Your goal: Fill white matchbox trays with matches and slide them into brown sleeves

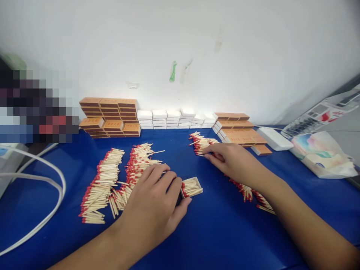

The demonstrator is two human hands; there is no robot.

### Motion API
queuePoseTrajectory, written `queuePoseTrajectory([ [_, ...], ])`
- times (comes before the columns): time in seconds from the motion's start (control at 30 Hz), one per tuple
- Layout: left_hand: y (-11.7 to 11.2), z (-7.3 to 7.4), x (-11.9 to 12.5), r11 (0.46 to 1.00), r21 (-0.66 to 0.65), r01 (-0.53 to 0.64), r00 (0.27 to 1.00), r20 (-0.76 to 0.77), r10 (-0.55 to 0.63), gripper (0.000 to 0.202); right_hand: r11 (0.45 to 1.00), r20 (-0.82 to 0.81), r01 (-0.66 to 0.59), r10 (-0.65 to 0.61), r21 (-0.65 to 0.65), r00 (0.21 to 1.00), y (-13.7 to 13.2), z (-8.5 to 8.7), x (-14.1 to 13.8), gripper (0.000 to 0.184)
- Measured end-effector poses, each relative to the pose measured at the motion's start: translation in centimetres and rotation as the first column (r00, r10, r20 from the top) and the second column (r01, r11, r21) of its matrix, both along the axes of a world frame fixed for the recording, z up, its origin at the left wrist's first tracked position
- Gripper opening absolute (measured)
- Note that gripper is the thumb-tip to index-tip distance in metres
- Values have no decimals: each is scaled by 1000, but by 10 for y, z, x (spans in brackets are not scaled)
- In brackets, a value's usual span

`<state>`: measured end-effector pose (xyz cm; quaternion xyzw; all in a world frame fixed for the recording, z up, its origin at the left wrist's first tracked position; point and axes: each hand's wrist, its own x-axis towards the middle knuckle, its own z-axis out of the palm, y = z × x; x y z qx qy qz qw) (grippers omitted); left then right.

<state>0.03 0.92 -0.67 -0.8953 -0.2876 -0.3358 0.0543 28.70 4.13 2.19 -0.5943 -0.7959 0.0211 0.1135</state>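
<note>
While the left hand [157, 202] lies curled on the blue table [219, 232], its grip is pressed together round the near end of a small open white cardboard tray [192, 186]. The fingers cover one end and the thumb lies along the near side. The tray sits flat between the two hands, partly filled with red-tipped wooden matchsticks lying side by side.

The right hand [230, 159] reaches out to a loose heap of red-headed matchsticks [201, 143], fingertips bent down onto it. Whether they have pinched any sticks I cannot tell from where I stand.

From the look of it, the step in hand is gathering sticks for the tray. Carrying a bunch across would call for a tight pinch with the heads all facing one way.

Further out, two long rows of the same matchsticks [104, 180] lie left of the left hand. Against the wall stand stacks of orange printed matchbox sleeves [109, 117], a row of empty white trays [168, 119] and another orange stack [239, 131]. A white cable [53, 176] loops at the far left.
</note>
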Motion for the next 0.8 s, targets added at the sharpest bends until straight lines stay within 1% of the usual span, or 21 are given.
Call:
queuePoseTrajectory([
  [0.13, 0, 0, 1, 1000, -5, 1, 1000, -1, -1, 15, 1000, -17, 0, 0, -8, 1000, 0, -2, 0, 34],
  [0.3, 0, 1, 1, 1000, -17, 1, 1000, -3, -1, 17, 1000, -32, -7, 7, -5, 999, -2, 2, -3, 34],
  [0.4, 0, 0, 0, 1000, -13, 1, 1000, -6, -2, 16, 1000, -14, 15, -15, -17, 1000, -2, 3, -4, 30],
  [0.63, 0, -2, 0, 1000, -6, -2, 1000, -3, 2, 16, 994, 25, 59, -57, -95, 998, -1, 1, -4, 16],
  [0.73, 0, -2, 0, 1000, -3, 0, 1000, 0, 0, 16, 990, 13, 59, -58, -132, 998, -1, 0, -7, 14],
  [0.8, 0, -2, 1, 1000, -2, -2, 1000, -1, 2, 16, 989, 1, 49, -49, -143, 999, -2, -1, -9, 17],
])
